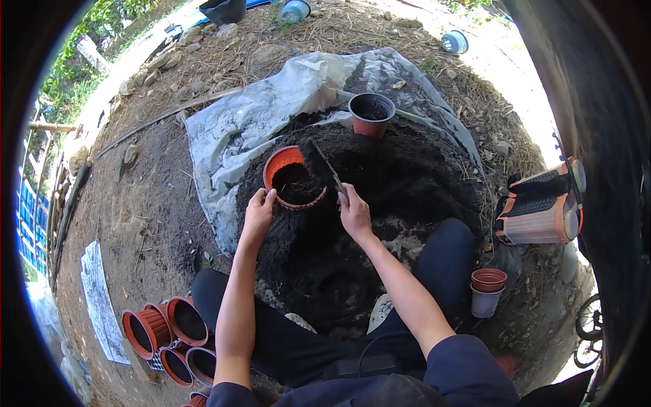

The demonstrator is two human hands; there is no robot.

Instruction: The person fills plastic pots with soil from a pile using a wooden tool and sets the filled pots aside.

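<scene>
An orange plastic flowerpot (279, 161) with dark soil inside stands tilted on the soil heap in front of me. My left hand (259, 211) pinches its near left rim between thumb and fingers. In my right hand (354, 211) is a trowel (330, 172), its soil-covered blade raised over the pot's right side. The fingers wrap round the handle, which is mostly hidden. Dark loose soil (407, 173) spreads around the pot on a white plastic sheet (237, 129). Beyond it, a reddish pot with a grey rim (371, 123) stands upright, soil inside.
Several soil-filled orange pots (150, 331) are grouped at lower left. Right of my knee is a stack of small pots (487, 292). Further right stands an orange-and-grey device (539, 210). Bluish pots (454, 42) lie at the back; a white strip (102, 302) lies left.
</scene>
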